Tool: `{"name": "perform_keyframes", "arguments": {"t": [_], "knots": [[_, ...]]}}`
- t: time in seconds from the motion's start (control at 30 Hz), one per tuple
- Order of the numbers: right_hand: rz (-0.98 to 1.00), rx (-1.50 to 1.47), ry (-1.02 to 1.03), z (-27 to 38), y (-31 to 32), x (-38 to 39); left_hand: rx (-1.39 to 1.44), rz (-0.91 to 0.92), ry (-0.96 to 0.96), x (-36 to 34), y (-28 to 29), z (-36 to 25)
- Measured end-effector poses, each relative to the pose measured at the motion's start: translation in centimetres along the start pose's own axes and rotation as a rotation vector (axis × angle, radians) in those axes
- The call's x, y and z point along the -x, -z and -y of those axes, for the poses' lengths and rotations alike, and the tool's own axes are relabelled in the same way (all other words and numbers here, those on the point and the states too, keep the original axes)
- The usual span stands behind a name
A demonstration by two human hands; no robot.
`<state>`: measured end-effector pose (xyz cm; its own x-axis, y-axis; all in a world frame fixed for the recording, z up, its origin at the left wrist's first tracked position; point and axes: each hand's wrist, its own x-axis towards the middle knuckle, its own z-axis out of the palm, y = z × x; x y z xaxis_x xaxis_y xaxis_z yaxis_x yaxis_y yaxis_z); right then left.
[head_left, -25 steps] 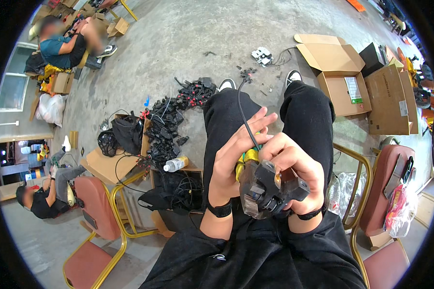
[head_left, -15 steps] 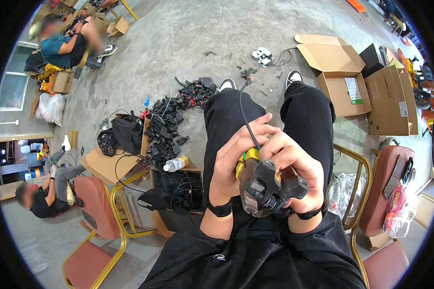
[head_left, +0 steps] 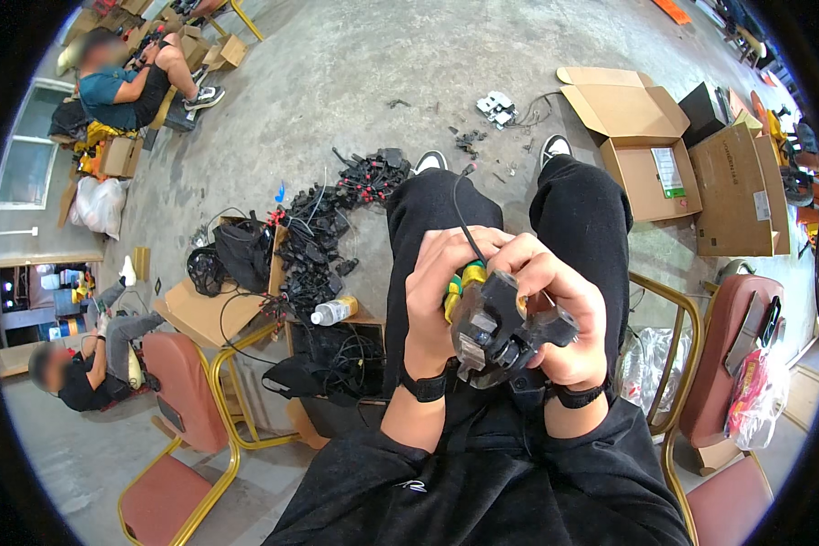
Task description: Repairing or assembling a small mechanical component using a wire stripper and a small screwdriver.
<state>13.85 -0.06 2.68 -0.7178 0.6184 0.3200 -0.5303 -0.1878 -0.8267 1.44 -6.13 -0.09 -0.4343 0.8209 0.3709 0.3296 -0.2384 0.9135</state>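
Note:
A black plastic device (head_left: 505, 332) with clear glossy parts is held up over my lap, between my two hands. My left hand (head_left: 434, 296) has its fingers curled round the far left side of it, together with a yellow-and-green piece (head_left: 464, 284) that looks like a tool handle; most of that piece is hidden. My right hand (head_left: 564, 309) grips the device's right side, thumb underneath and fingers bent over the top. From between the fingers a thin black cable (head_left: 461, 205) runs up and away, ending in a small plug above my left knee.
Beyond my left knee lies a long pile of black cabled parts (head_left: 314, 237). A clear bottle (head_left: 334, 310) rests by a box of cables (head_left: 337, 359). An open cardboard box (head_left: 651, 173) stands at right. Chairs (head_left: 182, 391) flank me; two people sit at the left.
The black device has tilted and risen slightly in my hands. My left wrist has shifted a little right and upward. The cable's plug end has dropped slightly.

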Motion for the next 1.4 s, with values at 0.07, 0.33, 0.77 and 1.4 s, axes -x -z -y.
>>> {"name": "perform_keyframes", "arguments": {"t": [0.07, 0.33, 0.77, 1.4], "knots": [[-0.007, -0.044, -0.012, 0.3, -0.4, -0.1, -0.016, 0.023, -0.103, -0.5, 0.4, 0.8], [-0.1, -0.079, 0.04, -0.4, -0.4, -0.2, 0.092, 0.031, -0.021, -0.1, -0.2, 0.8], [-0.123, -0.202, -0.078, 0.3, -0.8, -0.1, 0.182, -0.029, 0.109, 0.9, -0.7, 1.1], [-0.073, -0.148, 0.013, -0.4, -0.9, -0.5, -0.086, -0.289, -0.157, 1.0, 0.0, 1.7]]}}
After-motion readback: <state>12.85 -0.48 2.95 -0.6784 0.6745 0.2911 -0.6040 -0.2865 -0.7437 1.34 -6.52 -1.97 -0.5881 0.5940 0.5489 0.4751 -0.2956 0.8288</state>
